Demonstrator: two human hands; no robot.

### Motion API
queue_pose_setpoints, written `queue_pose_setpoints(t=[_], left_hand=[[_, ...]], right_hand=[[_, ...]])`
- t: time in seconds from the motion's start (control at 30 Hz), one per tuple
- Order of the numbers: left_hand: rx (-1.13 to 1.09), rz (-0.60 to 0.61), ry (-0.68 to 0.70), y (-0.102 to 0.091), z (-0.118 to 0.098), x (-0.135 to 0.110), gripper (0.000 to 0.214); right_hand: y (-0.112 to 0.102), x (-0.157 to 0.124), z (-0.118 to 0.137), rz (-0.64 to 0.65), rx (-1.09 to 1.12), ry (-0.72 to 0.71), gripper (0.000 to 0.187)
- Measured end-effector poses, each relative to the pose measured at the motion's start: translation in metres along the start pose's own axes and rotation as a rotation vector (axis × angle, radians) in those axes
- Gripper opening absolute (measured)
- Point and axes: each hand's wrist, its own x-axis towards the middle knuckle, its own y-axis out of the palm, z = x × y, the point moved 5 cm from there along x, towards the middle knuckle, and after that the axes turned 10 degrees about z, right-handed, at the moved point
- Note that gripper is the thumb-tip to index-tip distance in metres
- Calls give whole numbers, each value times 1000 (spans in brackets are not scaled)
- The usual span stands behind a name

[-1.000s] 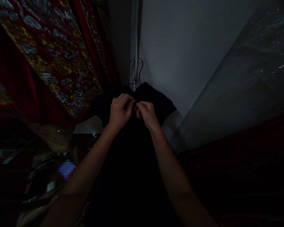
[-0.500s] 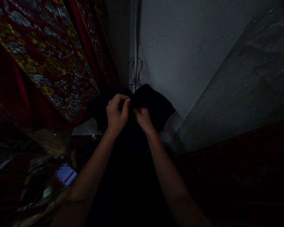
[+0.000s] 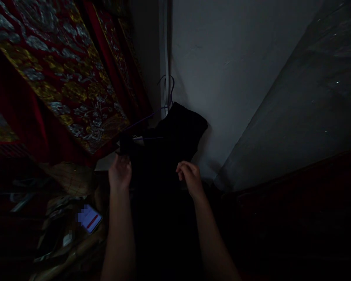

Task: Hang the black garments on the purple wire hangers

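Observation:
A black short-sleeved garment (image 3: pixel 181 128) hangs on a thin purple hanger (image 3: pixel 143 118) in front of me. Its right shoulder rests on the hanger, while the left shoulder has dropped below the bare left hanger arm. My left hand (image 3: pixel 120 173) is at the lowered left side, fingers curled into the dark cloth and partly hidden by it. A small pale patch (image 3: pixel 139 141) shows beside that cloth. Lower right, my right hand (image 3: pixel 190 175) is closed in front of the garment, fingers bent inward; darkness hides what they hold, if anything.
The hanger hooks on a pale vertical strap (image 3: pixel 166 47) by a grey wall (image 3: pixel 222 58). Red cloth with gold and silver embroidery (image 3: pixel 70 74) hangs at left. A lit phone (image 3: pixel 90 219) lies lower left among dim items. Clear plastic sheeting (image 3: pixel 304 101) covers the right.
Both hands have moved down and apart from the garment's neck. The garment's left shoulder has come off the hanger, baring its left arm, and the hanger now tilts.

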Motion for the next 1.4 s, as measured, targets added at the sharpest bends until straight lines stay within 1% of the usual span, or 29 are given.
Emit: queue_pose_setpoints(t=[0.03, 0.1, 0.17, 0.2, 0.3, 0.4, 0.47, 0.57, 0.63, 0.67, 0.7, 0.73, 0.77, 0.8, 0.83, 0.87, 0.9, 0.93, 0.97, 1.0, 1.03, 1.07, 1.1, 1.13, 1.17, 1.23, 1.3, 1.33, 1.4], left_hand=[[-18, 7, -55, 4, 15, -7, 16], [-11, 36, -105, 16, 37, -17, 12], [128, 119, -115, 28, 48, -23, 11], [234, 174, -118, 34, 51, -26, 11], [522, 295, -84, 48, 54, -36, 12], [615, 374, 16, 66, 55, -50, 10], [638, 447, 50, 80, 60, -60, 10], [672, 506, 140, 95, 61, -69, 15], [694, 521, 242, 99, 55, -70, 19], [705, 546, 265, 98, 53, -69, 28], [718, 591, 252, 97, 52, -67, 37], [739, 656, 202, 95, 54, -66, 45], [778, 739, 121, 92, 57, -64, 46], [836, 840, 21, 88, 62, -63, 41], [903, 939, -73, 83, 67, -64, 35], [973, 1027, -137, 78, 69, -64, 31], [1043, 1095, -166, 73, 69, -63, 29], [1115, 1134, -164, 69, 66, -62, 29], [1192, 1142, -139, 65, 59, -58, 29], [1273, 1127, -104, 63, 51, -54, 30], [1363, 1105, -72, 60, 41, -48, 31], [1465, 1085, -55, 57, 31, -42, 33], [1574, 1070, -58, 53, 21, -35, 35], [1684, 1057, -77, 47, 12, -27, 36], [1786, 1046, -109, 41, 4, -20, 35], [1933, 1022, -180, 29, -10, -6, 34], [1987, 1001, -191, 25, -21, 3, 32], [2002, 979, -161, 27, -27, 7, 31], [2038, 893, -55, 39, -39, 11, 30]], right_hand=[[-1, 0, 1, 3, -6, -6, 30], [-1, -1, 3, 5, -35, -16, 26], [1, -3, 3, -10, -81, -47, 19], [3, -5, 3, -15, -113, -74, 22], [11, -8, 3, 18, -244, -178, 47], [24, -7, 0, 149, -329, -216, 64], [30, -2, -3, 208, -309, -207, 64], [27, 7, -1, 183, -242, -193, 44], [22, 14, 6, 207, -202, -145, 28], [19, 17, 13, 248, -184, -121, 25], [17, 21, 22, 299, -169, -109, 23], [15, 24, 34, 356, -162, -115, 23], [12, 28, 48, 407, -170, -141, 24], [9, 34, 62, 440, -192, -182, 25], [5, 42, 75, 443, -228, -233, 29], [-1, 52, 85, 412, -269, -290, 34], [-7, 64, 93, 347, -312, -347, 39], [-14, 77, 96, 256, -351, -395, 43], [-21, 91, 95, 156, -379, -414, 44], [-28, 105, 88, 72, -401, -384, 40], [-33, 119, 75, 16, -422, -282, 30], [-37, 131, 60, -8, -447, -145, 19], [-40, 140, 45, -12, -470, -24, 18], [-43, 146, 31, -7, -490, 71, 25], [-46, 148, 22, -1, -506, 125, 31], [-55, 146, 16, -9, -524, 134, 34], [-69, 140, 20, -48, -562, 107, 34], [-77, 136, 25, -76, -595, 80, 34], [-92, 127, 39, -140, -671, 11, 36]])
